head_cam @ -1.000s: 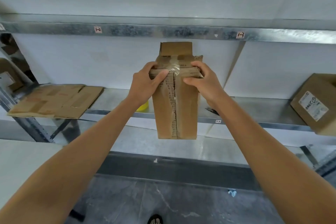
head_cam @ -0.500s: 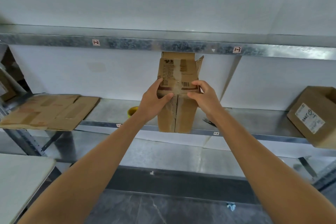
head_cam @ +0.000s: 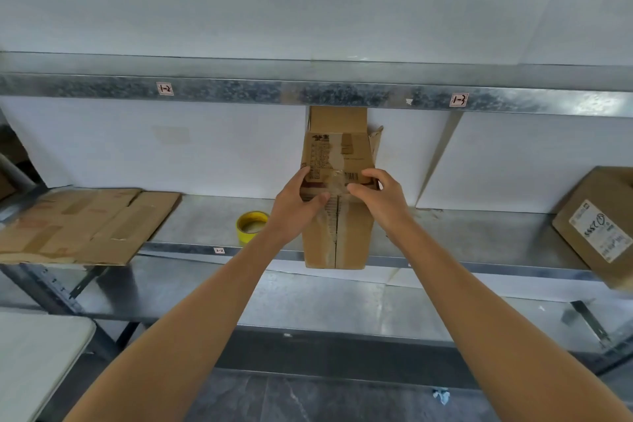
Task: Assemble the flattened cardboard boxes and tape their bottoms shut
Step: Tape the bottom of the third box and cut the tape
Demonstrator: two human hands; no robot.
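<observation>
Head view: cardboard box (head_cam: pixel 337 229) at frame centre, resting on metal shelf (head_cam: pixel 479 233), taped seam facing camera. Left hand (head_cam: pixel 296 204) and right hand (head_cam: pixel 380 197) both closed on box's edge, thumbs pressing clear tape. Judged light, stiff at corners, flaps floppy; tape slick. Best hold: side walls near corners. Yellow tape roll (head_cam: pixel 251 224) just left of box. Flattened cardboard (head_cam: pixel 85 226) at left of frame.

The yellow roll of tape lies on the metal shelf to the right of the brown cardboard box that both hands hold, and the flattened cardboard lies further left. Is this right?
One detail is wrong. In the head view the yellow roll of tape lies on the metal shelf to the left of the brown cardboard box, beside the left hand, not the right hand. The flattened cardboard does lie further left.
</observation>
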